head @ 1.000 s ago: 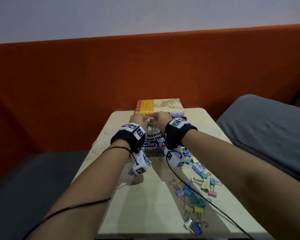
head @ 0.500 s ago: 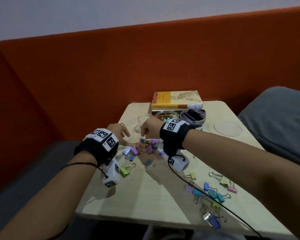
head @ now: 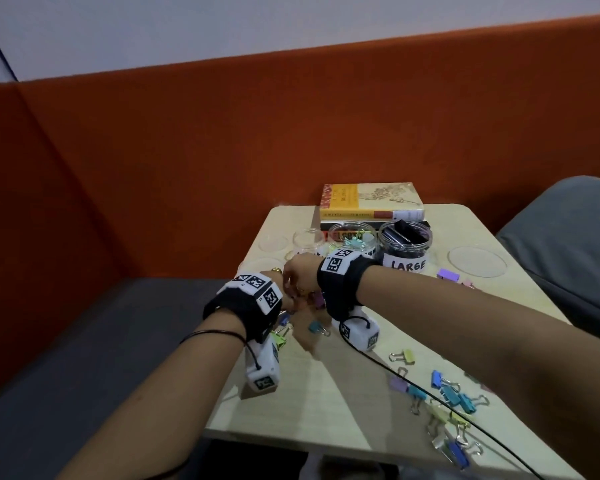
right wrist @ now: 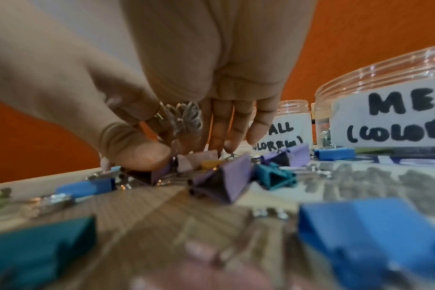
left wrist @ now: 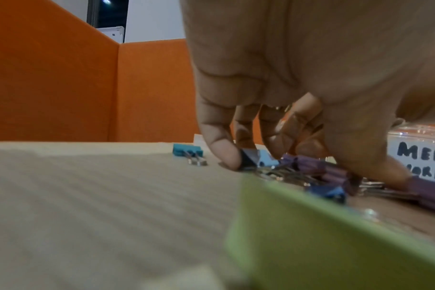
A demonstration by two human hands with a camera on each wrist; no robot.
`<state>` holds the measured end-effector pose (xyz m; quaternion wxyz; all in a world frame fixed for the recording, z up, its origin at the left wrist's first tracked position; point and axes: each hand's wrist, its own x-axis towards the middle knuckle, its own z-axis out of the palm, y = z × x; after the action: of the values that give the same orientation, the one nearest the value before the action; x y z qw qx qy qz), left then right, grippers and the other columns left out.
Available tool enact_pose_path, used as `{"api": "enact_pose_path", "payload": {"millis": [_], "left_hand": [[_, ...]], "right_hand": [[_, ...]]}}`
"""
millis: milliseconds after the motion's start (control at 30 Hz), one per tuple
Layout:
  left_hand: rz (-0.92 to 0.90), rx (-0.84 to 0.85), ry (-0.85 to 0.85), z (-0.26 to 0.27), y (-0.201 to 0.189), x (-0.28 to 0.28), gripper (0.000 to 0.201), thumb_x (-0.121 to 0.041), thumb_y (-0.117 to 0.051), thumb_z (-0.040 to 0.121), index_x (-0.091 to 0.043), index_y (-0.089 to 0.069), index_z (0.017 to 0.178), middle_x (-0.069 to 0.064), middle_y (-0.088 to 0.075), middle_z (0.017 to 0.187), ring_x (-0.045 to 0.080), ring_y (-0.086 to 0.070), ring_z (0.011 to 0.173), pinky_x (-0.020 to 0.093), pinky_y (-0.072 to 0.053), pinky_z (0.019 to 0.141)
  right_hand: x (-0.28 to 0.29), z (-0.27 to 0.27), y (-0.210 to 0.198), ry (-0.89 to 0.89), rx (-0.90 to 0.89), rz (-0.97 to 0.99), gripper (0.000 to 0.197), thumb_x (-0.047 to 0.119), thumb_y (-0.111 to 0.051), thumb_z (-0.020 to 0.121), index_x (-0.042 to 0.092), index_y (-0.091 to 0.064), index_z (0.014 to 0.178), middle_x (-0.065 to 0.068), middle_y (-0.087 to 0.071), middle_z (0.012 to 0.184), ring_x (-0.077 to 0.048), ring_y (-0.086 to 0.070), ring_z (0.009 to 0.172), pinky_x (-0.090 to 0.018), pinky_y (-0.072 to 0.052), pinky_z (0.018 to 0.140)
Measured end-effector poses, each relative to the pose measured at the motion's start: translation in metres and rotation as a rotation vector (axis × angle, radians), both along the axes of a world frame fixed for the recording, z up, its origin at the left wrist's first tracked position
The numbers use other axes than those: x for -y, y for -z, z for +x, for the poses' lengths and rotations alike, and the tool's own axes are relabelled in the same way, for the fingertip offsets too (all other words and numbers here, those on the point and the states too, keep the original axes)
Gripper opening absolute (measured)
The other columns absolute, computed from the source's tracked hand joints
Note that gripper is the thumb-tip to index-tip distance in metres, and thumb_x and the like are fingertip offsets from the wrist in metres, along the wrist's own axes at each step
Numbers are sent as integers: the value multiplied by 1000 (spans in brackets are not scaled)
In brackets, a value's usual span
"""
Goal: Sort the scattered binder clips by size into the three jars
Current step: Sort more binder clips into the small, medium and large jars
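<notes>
Binder clips point(head: 448, 393) in mixed colours lie scattered on the table point(head: 326, 403), some along its near right side and a denser pile point(right wrist: 219, 176) just in front of the jars. Three clear jars stand in a row at the far side: small jar point(head: 308, 241), medium jar point(head: 352, 237) holding pastel clips, and large jar point(head: 405, 247) holding black clips. Both hands are close together over the pile. Left hand point(left wrist: 298, 82) has fingers curled downward, fingertips point(left wrist: 224, 157) touching clips on the table; whether it pinches one cannot be told. Right hand point(right wrist: 186, 78) appears to pinch a purple clip point(right wrist: 159, 174) between thumb and fingers, though blur limits certainty. Books point(head: 371, 206) are stacked behind the jars. Loose lids point(head: 477, 262) lie flat on the table beside them.
</notes>
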<state>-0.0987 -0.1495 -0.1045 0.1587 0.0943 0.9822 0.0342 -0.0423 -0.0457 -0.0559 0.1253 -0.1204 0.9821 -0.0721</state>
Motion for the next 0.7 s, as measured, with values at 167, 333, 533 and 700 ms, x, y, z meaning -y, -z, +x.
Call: {"api": "enact_pose_path", "payload": {"millis": [167,333,533,700], "left_hand": [[48,39,60,30,-27,2,47,-49,-71,56,-18,-66,91,4,-68,91,23,-66,86,36,-56,78],[85,-10,37,40,-27,9,61,-52,-70,58,-10,-49,96,-4,-53,76,20,-60,80,27,-52,77],[9,-52,40,33,-24,19,97,-80,-62,29,-21,-54,105,1,-63,103,22,-64,94,37,-55,83],[78,2,70,33,-22,24,118,-80,-71,24,-24,-49,125,1,-60,123,23,-61,105,40,-52,91]], "right_hand": [[-2,-1,0,20,94,-2,35,2,-50,90,4,-63,122,-17,-64,123,-23,-53,88,-33,-46,79],[-11,3,1,31,77,-53,31,8,-56,90,7,-66,120,-13,-66,122,-27,-59,98,-32,-47,83],[-30,17,-3,126,-156,-281,25,1,-54,89,-1,-69,108,-17,-68,113,-27,-62,99,-20,-39,72],[-55,22,-21,252,-364,-374,24,6,-52,91,0,-69,107,-15,-69,109,-15,-52,85,-22,-40,73]]}}
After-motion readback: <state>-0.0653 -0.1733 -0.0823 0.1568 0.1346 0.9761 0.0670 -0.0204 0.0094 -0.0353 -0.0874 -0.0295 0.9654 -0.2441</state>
